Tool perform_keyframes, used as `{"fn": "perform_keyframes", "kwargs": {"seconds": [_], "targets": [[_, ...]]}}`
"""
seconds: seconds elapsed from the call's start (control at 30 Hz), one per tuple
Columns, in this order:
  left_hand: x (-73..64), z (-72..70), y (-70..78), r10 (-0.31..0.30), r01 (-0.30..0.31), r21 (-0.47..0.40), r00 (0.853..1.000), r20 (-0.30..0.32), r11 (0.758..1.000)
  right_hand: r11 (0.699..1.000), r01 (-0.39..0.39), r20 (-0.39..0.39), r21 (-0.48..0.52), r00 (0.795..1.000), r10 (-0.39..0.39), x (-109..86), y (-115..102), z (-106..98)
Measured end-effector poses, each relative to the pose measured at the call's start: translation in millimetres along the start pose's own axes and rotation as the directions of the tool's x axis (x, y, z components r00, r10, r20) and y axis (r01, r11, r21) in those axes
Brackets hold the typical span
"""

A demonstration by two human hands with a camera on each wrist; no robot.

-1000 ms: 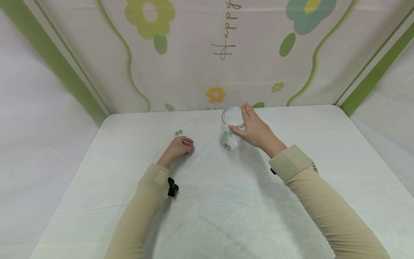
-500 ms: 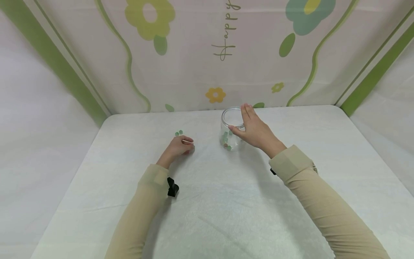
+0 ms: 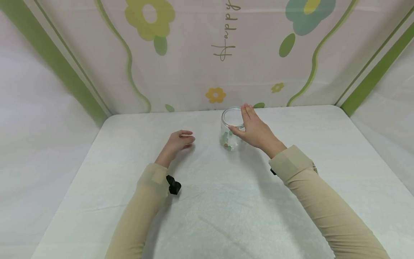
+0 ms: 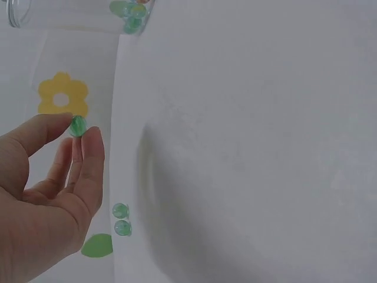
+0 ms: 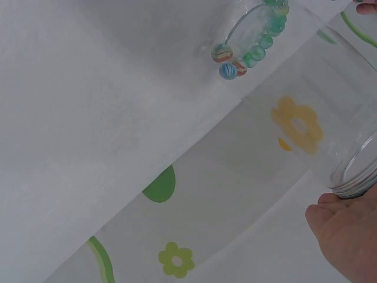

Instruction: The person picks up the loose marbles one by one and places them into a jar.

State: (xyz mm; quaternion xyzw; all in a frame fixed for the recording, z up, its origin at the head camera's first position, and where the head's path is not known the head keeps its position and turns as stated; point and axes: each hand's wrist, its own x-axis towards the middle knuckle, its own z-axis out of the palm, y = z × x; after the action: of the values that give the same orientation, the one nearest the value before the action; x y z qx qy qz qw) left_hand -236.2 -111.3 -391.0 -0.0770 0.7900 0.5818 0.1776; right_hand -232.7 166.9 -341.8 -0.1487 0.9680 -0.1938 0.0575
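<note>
My left hand [image 3: 178, 141] pinches a green marble [image 4: 78, 125] between thumb and fingertips, raised over the table's far part. Beneath it, in the left wrist view, two more green marbles [image 4: 121, 219] lie side by side on the cloth; the hand hides them in the head view. A clear jar [image 3: 228, 131] stands upright without a lid to the right. Inside, at its bottom, are several mostly green marbles [image 5: 266, 41], plus a blue-striped marble [image 5: 228, 71] and red-striped ones. My right hand [image 3: 257, 131] rests against the jar's rim, its fingers straight and the thumb at the near side.
The white-covered table [image 3: 213, 208] has its far edge close behind the jar. Beyond it rises a flower-printed cloth backdrop [image 3: 194, 64]. A black wrist mount [image 3: 174, 185] sits at the left sleeve.
My left hand has risen and moved slightly toward the far edge, covering the two loose marbles in the head view. The right hand and jar stay put.
</note>
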Motion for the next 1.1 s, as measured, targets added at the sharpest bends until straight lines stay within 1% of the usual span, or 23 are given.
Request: {"fn": "perform_keyframes", "kwargs": {"seconds": [0.13,0.27,0.47,0.57,0.73,0.93,1.0,1.1], "targets": [[-0.6,1.8,5.3,0.012,-0.014,-0.078,1.000,-0.026,0.997,1.000,0.005,-0.003,-0.007,1.000,-0.005,0.5,0,1],[-0.2,4.8,11.3,0.038,-0.047,-0.165,0.998,-0.058,0.985,1.000,0.006,-0.003,-0.012,1.000,-0.006,0.6,0,1],[1.1,11.2,23.7,0.072,-0.107,-0.319,0.990,-0.120,0.942,1.000,0.002,0.000,-0.017,1.000,-0.002,0.4,0,1],[0.7,15.1,30.8,0.085,-0.130,-0.364,0.987,-0.138,0.922,1.000,0.000,0.000,-0.017,1.000,0.000,0.6,0,1],[-2.3,23.3,42.8,0.118,-0.168,-0.410,0.983,-0.144,0.896,1.000,0.003,-0.003,-0.018,1.000,-0.003,1.1,0,1],[-5.6,36.1,58.4,0.177,-0.219,-0.449,0.975,-0.134,0.866,1.000,-0.003,-0.006,-0.014,1.000,0.003,1.2,0,1],[-6.3,40.7,62.8,0.187,-0.226,-0.451,0.974,-0.131,0.863,1.000,-0.008,-0.004,-0.012,1.000,0.008,1.3,0,1],[-8.0,47.8,67.8,0.194,-0.226,-0.435,0.974,-0.118,0.871,1.000,-0.012,0.001,-0.013,1.000,0.012,1.4,0,0]]}}
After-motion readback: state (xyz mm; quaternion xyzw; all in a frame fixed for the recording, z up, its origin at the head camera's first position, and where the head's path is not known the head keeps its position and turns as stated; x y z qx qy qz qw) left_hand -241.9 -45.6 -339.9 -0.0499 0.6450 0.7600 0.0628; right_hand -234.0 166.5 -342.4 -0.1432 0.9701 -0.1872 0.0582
